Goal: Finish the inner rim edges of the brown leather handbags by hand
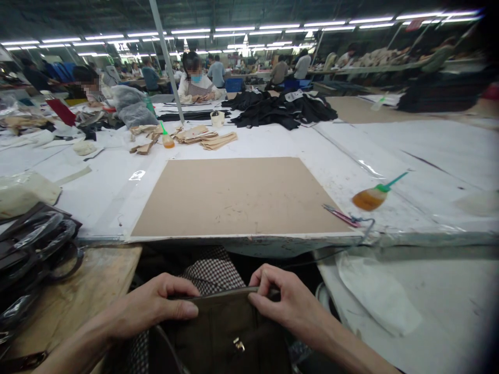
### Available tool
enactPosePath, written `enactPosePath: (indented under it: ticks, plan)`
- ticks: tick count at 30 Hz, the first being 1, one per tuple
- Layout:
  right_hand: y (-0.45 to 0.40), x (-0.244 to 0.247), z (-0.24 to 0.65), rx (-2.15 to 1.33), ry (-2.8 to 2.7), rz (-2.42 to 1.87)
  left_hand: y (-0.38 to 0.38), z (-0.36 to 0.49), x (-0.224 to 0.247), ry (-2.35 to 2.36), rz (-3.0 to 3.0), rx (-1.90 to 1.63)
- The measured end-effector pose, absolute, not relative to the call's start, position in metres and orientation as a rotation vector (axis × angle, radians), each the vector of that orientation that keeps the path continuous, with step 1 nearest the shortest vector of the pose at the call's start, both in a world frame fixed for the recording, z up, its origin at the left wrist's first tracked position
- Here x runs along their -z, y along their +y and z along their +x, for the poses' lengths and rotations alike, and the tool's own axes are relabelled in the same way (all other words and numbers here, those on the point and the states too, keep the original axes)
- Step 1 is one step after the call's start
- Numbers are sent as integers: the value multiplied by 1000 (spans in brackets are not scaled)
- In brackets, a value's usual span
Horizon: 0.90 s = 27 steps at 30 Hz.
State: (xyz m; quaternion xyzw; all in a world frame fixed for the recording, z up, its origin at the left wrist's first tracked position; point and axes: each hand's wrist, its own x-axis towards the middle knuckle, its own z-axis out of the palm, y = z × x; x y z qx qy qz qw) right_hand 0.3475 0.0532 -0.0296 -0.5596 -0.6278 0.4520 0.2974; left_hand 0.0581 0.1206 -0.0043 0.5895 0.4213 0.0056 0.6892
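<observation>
I have one dark olive-brown bag with a flat front at my lap, below the table edge, with one small gold-coloured metal clasp on its face. Before me lies one tan rectangular sheet of board on the white-covered table. I count two squeeze bottles of amber liquid with green nozzles: one near the sheet's right side, one beyond its far left corner. One slim pink-handled metal tool, probably snips, though blur makes it hard to say, lies across the sheet's near right corner.

Past the sheet are tan layered strips, one white cup and a heap of black fabric; one co-worker sits behind them. Dark plastic-wrapped goods crowd my left, and a limp white cloth lies at my right. My fingers hide parts of the bag's top edge, and the frame cuts off its bottom.

My left hand clamps that edge, thumb in front, fingers behind. My right hand pinches it farther right, knuckles raised, wrist angled inward.
</observation>
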Motion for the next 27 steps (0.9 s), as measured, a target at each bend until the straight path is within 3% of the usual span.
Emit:
enactPosePath:
  ticks: [12,19,27]
  plan:
    - [59,42,349,-1505,-1436,-1339,124,54,15,1074,1368,28]
    - [66,33,351,-1968,-1329,-1136,142,59,8,928,1553,196]
    - [63,37,340,-1917,-1251,-1217,145,73,0,857,1671,240]
